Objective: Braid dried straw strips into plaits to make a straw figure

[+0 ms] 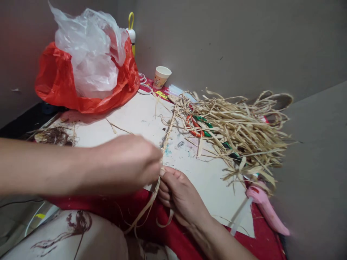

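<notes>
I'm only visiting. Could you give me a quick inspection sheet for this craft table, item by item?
Surface: white sheet over a red cloth, stained and littered with straw bits.
Job's things: braided straw cord lying on the sheet; loose straw strips trailing from its near end.
Clutter: straw pile with scissors partly under it, pink glue gun, paper cup, red bag holding a clear bag.
Fingers: left hand and right hand both pinch the straw strips at the cord's end.
Cables: white loops beside the cup.
Surroundings: bare grey walls meeting in a corner.
</notes>
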Motion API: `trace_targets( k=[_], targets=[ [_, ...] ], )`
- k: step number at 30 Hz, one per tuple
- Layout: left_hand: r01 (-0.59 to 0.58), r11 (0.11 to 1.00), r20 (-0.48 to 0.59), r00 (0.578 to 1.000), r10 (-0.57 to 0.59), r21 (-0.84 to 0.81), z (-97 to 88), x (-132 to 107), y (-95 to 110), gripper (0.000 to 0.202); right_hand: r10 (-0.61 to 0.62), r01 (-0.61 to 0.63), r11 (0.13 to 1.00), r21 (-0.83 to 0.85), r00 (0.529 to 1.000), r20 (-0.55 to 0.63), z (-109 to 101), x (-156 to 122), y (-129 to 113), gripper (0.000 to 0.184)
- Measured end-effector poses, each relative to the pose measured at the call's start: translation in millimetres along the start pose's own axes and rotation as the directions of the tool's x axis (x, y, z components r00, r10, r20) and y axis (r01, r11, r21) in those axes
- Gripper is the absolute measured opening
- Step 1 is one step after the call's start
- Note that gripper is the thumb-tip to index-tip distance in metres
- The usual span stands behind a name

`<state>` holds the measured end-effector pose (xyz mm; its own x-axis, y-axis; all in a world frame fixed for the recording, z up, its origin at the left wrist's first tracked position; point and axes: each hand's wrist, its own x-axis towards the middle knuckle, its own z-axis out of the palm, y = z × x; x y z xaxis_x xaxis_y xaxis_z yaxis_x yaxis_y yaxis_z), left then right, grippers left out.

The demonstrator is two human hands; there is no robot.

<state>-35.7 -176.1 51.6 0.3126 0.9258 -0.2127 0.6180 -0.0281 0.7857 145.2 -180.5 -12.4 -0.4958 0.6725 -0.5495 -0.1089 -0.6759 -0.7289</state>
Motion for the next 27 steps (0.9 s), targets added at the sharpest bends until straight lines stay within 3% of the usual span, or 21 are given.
trace_targets(
  k=[2, 4, 6, 8, 10, 16, 20, 27],
  targets=[
    [0.055, 0.999, 0.035, 0.998, -0.055, 0.001, -11.9, 14, 1, 0.016, -0.003, 0.003, 1.0, -0.006, 1.0, 0.005, 1, 0, -1, 0.028],
    [0.121, 0.99, 0.184, 0.977, -0.107, -0.069, -10.7, 24, -2, 0.016, 0.0, 0.0, 1.0, -0.017, 1.0, 0.014, 1, 0, -1, 0.028],
    [0.233, 0.945, 0.395, 0.91, -0.128, -0.231, -0.2, 29, -8, 0.018, 0.0, 0.001, 0.999, -0.033, 1.0, 0.031, 1, 1, -1, 0.028],
    [0.345, 0.866, 0.506, 0.853, -0.129, -0.362, 11.5, 30, -16, 0.019, -0.007, 0.01, 0.998, -0.063, 0.999, 0.045, -1, 1, -2, 0.03],
    [0.359, 0.848, 0.517, 0.847, -0.121, -0.39, 18.1, 29, -22, 0.02, -0.014, 0.02, 0.993, -0.112, 0.998, 0.055, -3, 2, -2, 0.03],
    [0.157, 0.967, 0.424, 0.904, -0.058, -0.201, 9.3, 27, -21, 0.026, 0.023, 0.001, 0.967, -0.254, 0.996, 0.091, -12, 2, -5, 0.031],
    [0.048, 0.995, 0.345, 0.938, -0.015, -0.088, 4.9, 28, -17, 0.022, 0.015, 0.042, 0.875, -0.482, 0.993, 0.114, -15, 0, -14, 0.036],
    [0.141, 0.931, 0.426, 0.905, 0.016, -0.335, 18.9, 37, -26, 0.025, -0.133, 0.228, 0.681, -0.696, 0.973, 0.188, -16, 1, -20, 0.035]
  ],
)
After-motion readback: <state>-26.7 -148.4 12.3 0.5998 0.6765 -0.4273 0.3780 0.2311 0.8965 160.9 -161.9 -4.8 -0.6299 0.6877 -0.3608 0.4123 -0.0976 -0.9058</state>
